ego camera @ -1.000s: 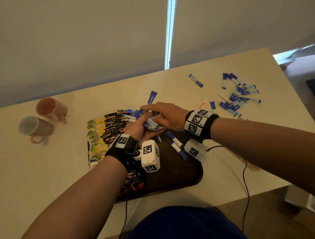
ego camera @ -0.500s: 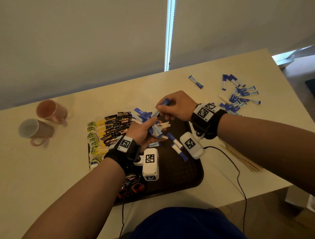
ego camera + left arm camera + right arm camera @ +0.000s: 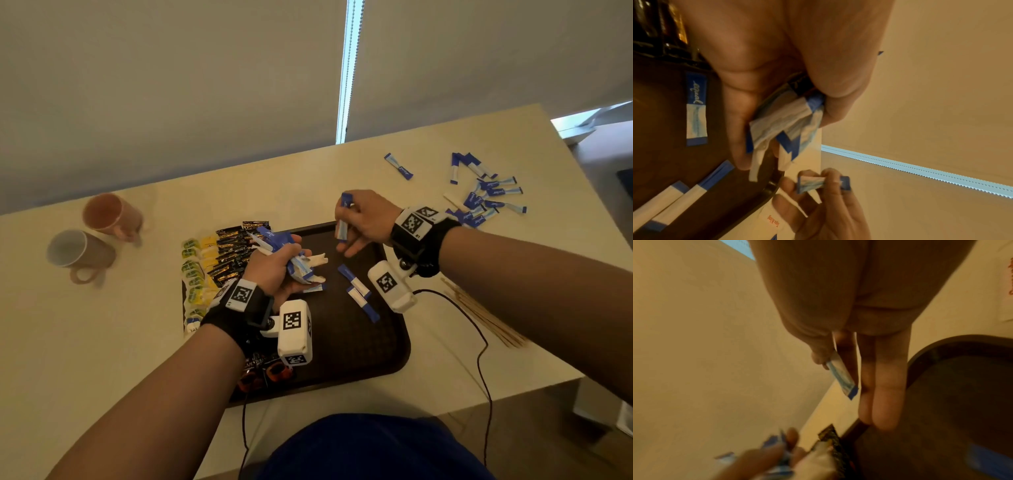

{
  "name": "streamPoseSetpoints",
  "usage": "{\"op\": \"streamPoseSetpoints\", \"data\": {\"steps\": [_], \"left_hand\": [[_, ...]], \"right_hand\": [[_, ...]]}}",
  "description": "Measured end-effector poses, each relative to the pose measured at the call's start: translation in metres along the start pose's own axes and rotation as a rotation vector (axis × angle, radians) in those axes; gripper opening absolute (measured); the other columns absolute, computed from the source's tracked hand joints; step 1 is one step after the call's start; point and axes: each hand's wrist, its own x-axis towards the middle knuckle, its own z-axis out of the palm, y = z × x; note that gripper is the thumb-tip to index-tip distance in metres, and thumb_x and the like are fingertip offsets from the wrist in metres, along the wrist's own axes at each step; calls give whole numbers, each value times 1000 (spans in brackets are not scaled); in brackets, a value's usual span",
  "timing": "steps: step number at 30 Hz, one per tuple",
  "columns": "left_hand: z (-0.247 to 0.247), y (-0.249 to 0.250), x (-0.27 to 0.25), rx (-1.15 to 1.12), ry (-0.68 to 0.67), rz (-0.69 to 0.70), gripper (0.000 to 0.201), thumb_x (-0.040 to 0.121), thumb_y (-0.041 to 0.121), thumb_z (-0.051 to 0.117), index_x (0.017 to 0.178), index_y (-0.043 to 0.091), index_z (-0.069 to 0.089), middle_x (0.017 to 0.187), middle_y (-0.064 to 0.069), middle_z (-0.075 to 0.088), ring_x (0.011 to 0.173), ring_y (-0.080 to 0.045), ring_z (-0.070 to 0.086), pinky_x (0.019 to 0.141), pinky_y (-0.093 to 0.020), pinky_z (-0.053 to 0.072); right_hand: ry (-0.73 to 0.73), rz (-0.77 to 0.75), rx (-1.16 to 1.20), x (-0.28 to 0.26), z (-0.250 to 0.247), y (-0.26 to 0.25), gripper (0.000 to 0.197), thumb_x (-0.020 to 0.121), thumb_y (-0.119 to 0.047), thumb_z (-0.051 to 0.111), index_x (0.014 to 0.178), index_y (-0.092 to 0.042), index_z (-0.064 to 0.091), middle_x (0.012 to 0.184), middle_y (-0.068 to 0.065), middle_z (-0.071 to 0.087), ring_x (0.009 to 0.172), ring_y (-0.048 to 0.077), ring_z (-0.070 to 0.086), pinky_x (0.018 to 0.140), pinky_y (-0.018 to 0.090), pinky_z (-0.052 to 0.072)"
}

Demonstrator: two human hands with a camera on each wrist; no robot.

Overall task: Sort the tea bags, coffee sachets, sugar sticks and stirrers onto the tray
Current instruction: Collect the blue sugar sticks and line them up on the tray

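A single blue-and-white paper sugar stick (image 3: 343,219) is pinched upright in the right hand (image 3: 364,222) above the far edge of the dark brown plastic tray (image 3: 387,346). The left hand (image 3: 275,270) grips a bundle of blue-and-white sugar sticks (image 3: 291,255) over the tray's middle. More loose sugar sticks (image 3: 486,192) lie near the beige table's (image 3: 102,342) far right corner.

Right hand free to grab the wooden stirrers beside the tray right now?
Probably not yet: the right hand pinches a blue sugar stick over the tray. The stirrers lie uncovered on the table, under that forearm.
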Motion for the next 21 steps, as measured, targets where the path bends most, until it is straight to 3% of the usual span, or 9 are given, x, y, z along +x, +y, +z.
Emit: {"op": "streamPoseSetpoints", "data": {"steps": [4, 6, 8, 12, 14, 17, 21], "left_hand": [[-16, -2, -2, 38, 29, -3, 11, 100, 12, 53, 105, 19, 60, 97, -9, 63, 92, -27, 65, 75, -56, 57], [-24, -1, -2, 55, 53, -18, 11, 100, 12, 54, 105, 20, 60, 101, -10, 64, 97, -30, 64, 81, -59, 55], [-30, -2, -2, 42, 69, -24, 12, 99, 11, 55, 106, 19, 61, 105, -13, 65, 100, -34, 65, 83, -61, 55], [-38, -4, -4, -6, 91, -38, 18, 98, 9, 55, 115, 14, 61, 103, -14, 66, 97, -34, 67, 65, -53, 61], [-42, -6, -4, -13, 90, -29, 16, 99, 8, 54, 113, 13, 61, 102, -14, 66, 92, -33, 68, 56, -47, 61], [-48, -7, -4, -7, 88, -13, 13, 99, 7, 53, 104, 15, 62, 96, -13, 66, 81, -28, 71, 54, -44, 60], [-53, -7, -4, -12, 83, 3, 13, 99, 6, 52, 102, 13, 62, 92, -13, 66, 71, -24, 73, 52, -43, 59]], "right_hand": [[-63, 80, -409, 23, 16, 11, 14, 99, -8, 49, 111, -3, 51, 100, 18, 65, 81, 32, 70, 77, 46, 60], [-59, 84, -514, 36, 26, 16, 15, 97, -8, 50, 112, -8, 51, 89, 10, 64, 70, 24, 65, 66, 34, 57], [-46, 45, -622, 49, 35, 17, 13, 95, -12, 57, 108, -10, 55, 81, 3, 67, 64, 18, 63, 59, 28, 52], [-73, 4, -809, 72, 49, 15, 17, 86, -27, 74, 96, -15, 68, 89, 1, 69, 78, 17, 64, 73, 30, 54], [-87, -10, -882, 81, 55, 17, 20, 82, -33, 77, 92, -17, 69, 88, 0, 67, 79, 20, 64, 74, 32, 54], [-57, -59, -963, 91, 62, 20, 21, 82, -36, 76, 88, -19, 65, 88, 1, 64, 81, 22, 61, 72, 33, 53], [20, -148, -1040, 95, 66, 22, 19, 88, -30, 69, 100, -18, 60, 99, 3, 59, 88, 24, 57, 73, 34, 49]]}}
